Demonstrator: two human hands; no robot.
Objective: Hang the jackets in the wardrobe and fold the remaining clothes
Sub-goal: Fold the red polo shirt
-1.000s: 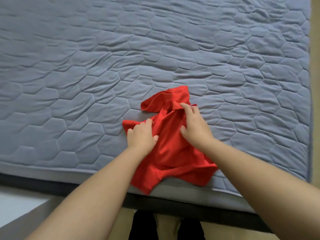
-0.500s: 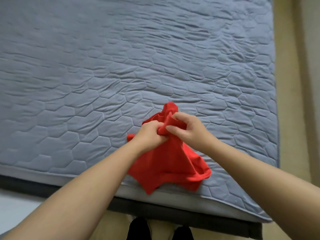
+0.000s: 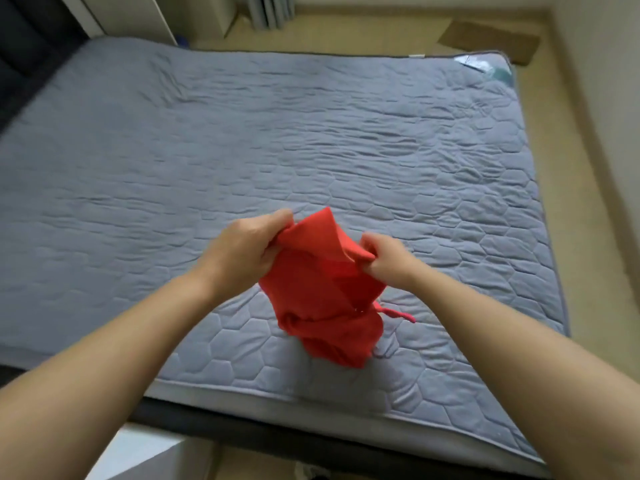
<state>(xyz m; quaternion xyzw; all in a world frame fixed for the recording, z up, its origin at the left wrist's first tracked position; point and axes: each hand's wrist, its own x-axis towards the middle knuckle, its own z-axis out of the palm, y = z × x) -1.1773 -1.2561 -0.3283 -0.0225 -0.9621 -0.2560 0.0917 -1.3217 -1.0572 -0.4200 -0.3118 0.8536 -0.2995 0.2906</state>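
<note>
Two bare hands are gripping a crumpled red cloth garment (image 3: 322, 292) by its upper edge, the left hand (image 3: 242, 251) and right hand (image 3: 386, 259) each pinching fabric. Below the grip, its bunched lower part is hanging over the grey quilted mattress (image 3: 311, 133).

The wide bed (image 3: 242, 150) wears a grey quilted cover (image 3: 433, 209) stitched in hexagons and wrinkled across its far half. A dark frame (image 3: 277, 441) runs along the near edge, and a dark padded headboard (image 3: 24, 57) stands at the left. A small pale label or wrapper (image 3: 474, 62) lies at the far right corner (too blurred to tell which). A crumpled red cloth garment (image 3: 322, 299) hangs with its bunched lower end down at the cover near the front edge.
</note>
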